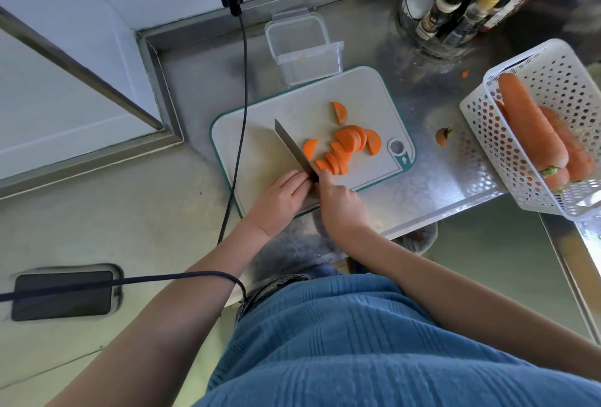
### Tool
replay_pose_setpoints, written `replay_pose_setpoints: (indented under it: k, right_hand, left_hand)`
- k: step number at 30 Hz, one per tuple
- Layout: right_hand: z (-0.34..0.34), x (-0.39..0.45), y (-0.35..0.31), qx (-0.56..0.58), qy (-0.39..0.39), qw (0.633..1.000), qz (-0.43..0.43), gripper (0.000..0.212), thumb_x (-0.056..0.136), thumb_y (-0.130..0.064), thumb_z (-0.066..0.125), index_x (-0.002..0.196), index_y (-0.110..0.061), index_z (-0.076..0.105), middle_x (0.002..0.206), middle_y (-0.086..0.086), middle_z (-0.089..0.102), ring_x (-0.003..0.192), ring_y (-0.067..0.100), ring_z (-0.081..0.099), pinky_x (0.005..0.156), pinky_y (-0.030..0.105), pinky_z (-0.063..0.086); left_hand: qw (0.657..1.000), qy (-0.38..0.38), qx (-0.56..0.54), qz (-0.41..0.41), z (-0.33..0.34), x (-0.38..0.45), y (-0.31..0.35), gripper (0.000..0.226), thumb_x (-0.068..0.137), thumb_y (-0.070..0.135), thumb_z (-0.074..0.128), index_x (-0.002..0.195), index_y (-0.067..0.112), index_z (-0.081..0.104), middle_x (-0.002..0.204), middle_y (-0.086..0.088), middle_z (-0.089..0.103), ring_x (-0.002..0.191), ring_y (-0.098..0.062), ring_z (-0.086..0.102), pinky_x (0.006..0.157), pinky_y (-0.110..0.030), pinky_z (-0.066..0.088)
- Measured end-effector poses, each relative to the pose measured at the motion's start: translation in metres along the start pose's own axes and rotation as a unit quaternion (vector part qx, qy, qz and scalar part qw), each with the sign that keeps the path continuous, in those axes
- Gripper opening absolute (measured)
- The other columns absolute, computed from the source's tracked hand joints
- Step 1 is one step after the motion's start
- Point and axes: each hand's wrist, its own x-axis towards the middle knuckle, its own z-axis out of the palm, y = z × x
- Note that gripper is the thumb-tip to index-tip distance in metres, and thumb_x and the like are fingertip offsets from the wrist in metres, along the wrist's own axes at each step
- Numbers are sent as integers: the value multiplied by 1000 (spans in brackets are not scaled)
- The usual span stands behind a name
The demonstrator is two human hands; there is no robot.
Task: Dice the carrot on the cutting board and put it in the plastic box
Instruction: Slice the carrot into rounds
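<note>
Carrot's already in half-moon slices (344, 146), not diced yet. Most of them sit in a loose overlapping heap on the right half of the board (260, 153), with one slice off by itself toward the far edge and another just left of the heap, right beside the blade.

Right hand (341, 202) is curled round the knife's handle, which is pretty much buried in the fist. The knife (294, 148) points away from the person and to the left, the blade along the left side of the heap; I can't tell if its edge is touching the board. Left hand (283, 195) is next to it at the near edge of the board, fingers bent in toward the base of the blade. Can't tell if it's pressing on the blade or just resting there.

The box (305, 49) sits open just past the far edge of the board, with only a tiny orange scrap inside. A cut-off carrot top (443, 136) lies on the steel counter (455, 179) to the right of the board. Further right, a white basket (553, 81) holds whole carrots (530, 120), and there's a bunch of bottles (468, 0) in the back corner.
</note>
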Motion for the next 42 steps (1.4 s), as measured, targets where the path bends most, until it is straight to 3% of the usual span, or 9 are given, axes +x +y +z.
replay_pose_setpoints:
  k: [3,7,10,17,24,36,42]
  right_hand:
    - [-2,2,3,17,3,1000,6,11,103,-20,35,109,-13,31,84,15,64,79,37,64,61,39,45]
    - [-12,2,9,39,-10,999,12,25,104,-33,28,110,-9,36,88,22,64,83,41,63,65,42,45]
    - [-19,-6,12,78,9,997,11,25,103,-35,28,105,-11,35,81,19,62,74,39,62,66,48,52]
    - [-19,-9,9,80,28,996,-9,22,103,-36,27,97,-16,31,70,11,56,65,35,60,59,45,51]
    - [-15,-6,10,66,14,998,-16,19,104,-35,27,93,-20,24,60,2,42,59,32,52,54,41,45]
    - [-7,-4,12,26,19,999,-31,20,104,-28,32,111,-10,35,75,15,62,68,37,63,59,43,52]
    - [-2,7,1,-6,-6,999,-31,10,103,-14,35,111,-9,35,85,16,65,78,39,64,60,41,47]
  left_hand:
    - [1000,-8,-8,-16,2,-4,1,18,86,5,55,98,-4,67,102,-16,65,103,-25,51,89,-38,52]
    - [999,-20,-9,-45,2,-10,3,20,84,3,55,102,-1,63,105,-13,61,102,-26,50,92,-37,48]
    - [998,-16,6,-61,3,-11,6,20,88,8,53,104,1,62,102,-11,61,98,-27,51,88,-36,50]
    - [997,0,12,-73,5,-9,8,17,91,9,53,104,2,62,98,-11,61,94,-26,55,88,-33,49]
    - [996,18,-7,-88,2,-6,11,15,91,8,53,96,-1,63,94,-13,61,92,-25,55,85,-33,50]
    - [995,43,2,-93,2,-5,13,19,91,8,49,92,-2,65,93,-15,63,93,-23,53,90,-30,46]
    - [995,25,2,-91,2,-6,10,20,89,4,48,91,-2,66,94,-15,65,88,-27,61,81,-30,52]
